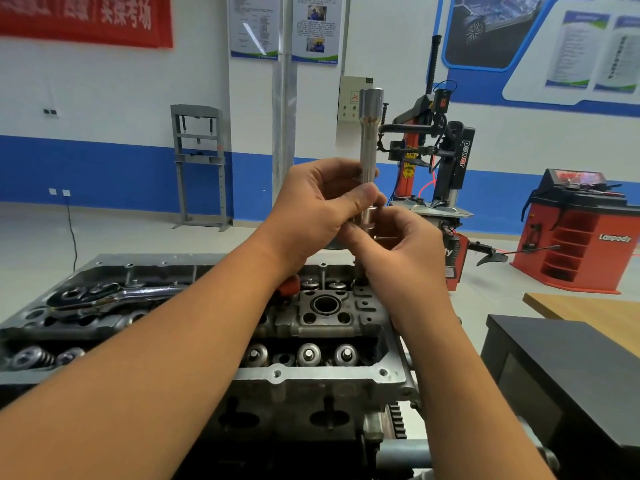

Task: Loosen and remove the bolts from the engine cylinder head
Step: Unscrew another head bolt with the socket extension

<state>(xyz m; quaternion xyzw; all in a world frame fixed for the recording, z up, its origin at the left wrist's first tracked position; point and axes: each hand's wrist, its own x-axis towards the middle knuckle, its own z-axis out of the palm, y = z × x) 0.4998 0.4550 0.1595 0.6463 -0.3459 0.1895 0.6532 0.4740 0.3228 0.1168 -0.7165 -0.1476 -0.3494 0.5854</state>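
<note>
Both hands' fingers (363, 197) clasp an upright socket extension (370, 147) above the cylinder head (322, 310); a slip could drop it among the valve springs (308, 355) below the fingers.

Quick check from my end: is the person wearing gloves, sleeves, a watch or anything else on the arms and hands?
Nothing worn shows. The left hand and right hand are bare, without gloves, and no rings can be seen. Both forearms are uncovered as far as the frame's edge, with no sleeve, watch or wristband in view.
</note>
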